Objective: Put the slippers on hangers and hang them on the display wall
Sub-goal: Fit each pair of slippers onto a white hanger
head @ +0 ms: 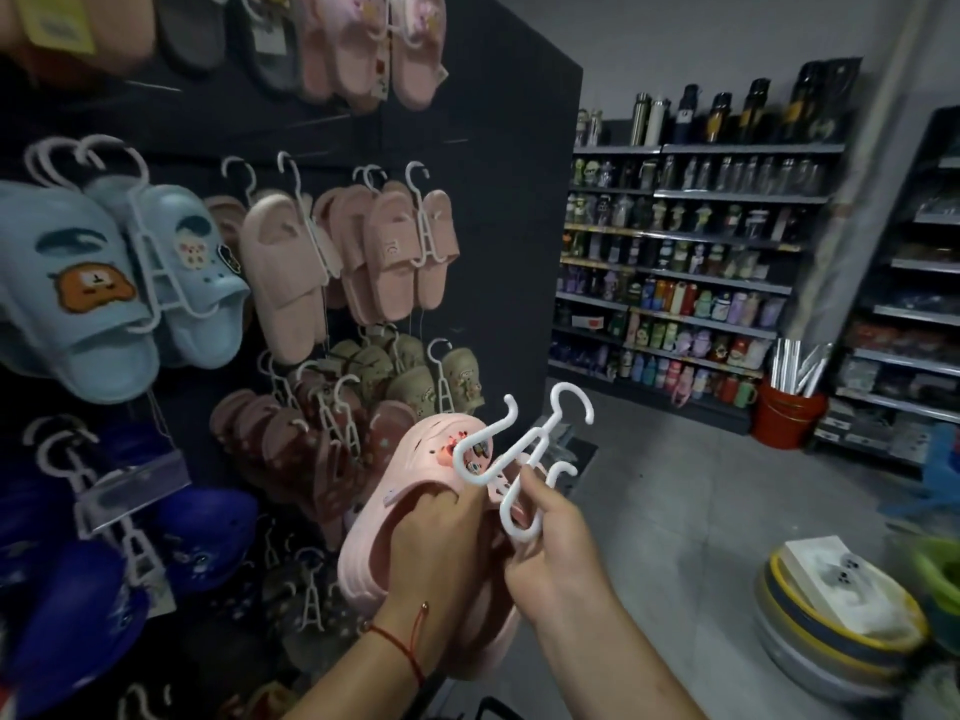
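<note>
- Step in hand: fitting pink slippers (415, 517) onto white hanger (519, 459), just right of the display wall (493, 148).
- Left hand (441, 543) grip closed on the slipper opening; right hand (556, 543) grip closed on the hanger's lower loop.
- Slippers: pale pink clogs with charms; second one mostly hidden, probably behind.
- Next: seat both, then find a free wall peg.

I hold a pale pink clog slipper (410, 517) with small charms on its perforated top, tilted toe-up before the dark display wall (498, 163). A white plastic hanger (519, 459) with curled hooks lies across its upper, angled up to the right.
</note>
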Demonstrator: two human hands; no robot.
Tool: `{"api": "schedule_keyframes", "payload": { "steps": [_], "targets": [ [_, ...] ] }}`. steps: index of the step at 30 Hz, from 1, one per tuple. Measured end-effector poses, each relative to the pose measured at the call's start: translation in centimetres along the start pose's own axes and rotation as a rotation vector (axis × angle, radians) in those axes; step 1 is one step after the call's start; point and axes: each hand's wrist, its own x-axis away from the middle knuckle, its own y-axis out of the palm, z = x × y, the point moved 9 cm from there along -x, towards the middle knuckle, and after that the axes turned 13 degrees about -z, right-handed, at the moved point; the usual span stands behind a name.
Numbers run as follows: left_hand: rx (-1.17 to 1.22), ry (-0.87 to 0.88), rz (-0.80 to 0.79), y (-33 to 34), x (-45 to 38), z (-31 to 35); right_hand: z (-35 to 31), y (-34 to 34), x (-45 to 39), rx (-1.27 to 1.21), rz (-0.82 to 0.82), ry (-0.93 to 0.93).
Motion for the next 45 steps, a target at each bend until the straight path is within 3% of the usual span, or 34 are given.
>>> {"api": "schedule_keyframes", "payload": {
  "steps": [3, 7, 10, 12, 17, 22, 24, 28, 34, 37, 40, 42, 45],
  "targets": [
    [-0.028, 0.015, 0.056, 0.1, 0.2, -0.2, -0.3, -0.6, 0.0, -0.007, 0.044, 0.016],
    [0.041, 0.205, 0.128, -1.1, 1.7, 2.4, -0.8, -1.8, 0.6, -0.025, 0.115, 0.023],
    [0.218, 0.237, 0.034, -1.3, 2.3, 2.8, -2.2, -2.5, 1.5, -0.037, 0.138, -0.014],
    [0.415, 0.194, -0.053, -1.1, 2.8, 2.9, -3.3, -2.5, 1.7, -0.047, 0.122, -0.034],
    [0.966, -0.069, -0.039, 0.0, 2.7, 0.5, -6.5, -2.4, 1.9, -0.061, 0.124, -0.118],
    [1.082, -0.227, 0.02, -0.9, 2.1, -0.4, -10.0, -1.6, 1.6, -0.07, 0.101, -0.227],
    [1.126, -0.32, -0.033, 0.0, 2.3, -1.6, -11.1, -0.5, 1.3, -0.074, 0.041, -0.242],
    [1.041, -0.459, -0.277, 5.0, 3.2, -4.8, -12.8, 1.8, 0.9, -0.046, -0.05, -0.257],
    [0.808, -0.4, -0.639, 11.1, 4.0, -7.4, -12.9, 3.5, 0.0, 0.015, -0.109, -0.218],
    [0.45, -0.294, -0.879, 9.6, 5.0, -5.7, -12.8, 4.4, -0.5, 0.053, -0.115, -0.179],
    [0.083, -0.173, -1.023, 9.8, 6.1, -4.2, -12.5, 5.2, -0.8, 0.082, -0.113, -0.127],
    [0.167, -0.218, -1.091, 11.2, 7.0, -2.9, -12.1, 5.8, -0.9, 0.085, -0.114, -0.093],
    [0.481, -0.303, -1.117, 15.3, 7.6, -0.6, -11.9, 6.0, -0.6, 0.087, -0.116, -0.077]
  ]
}}
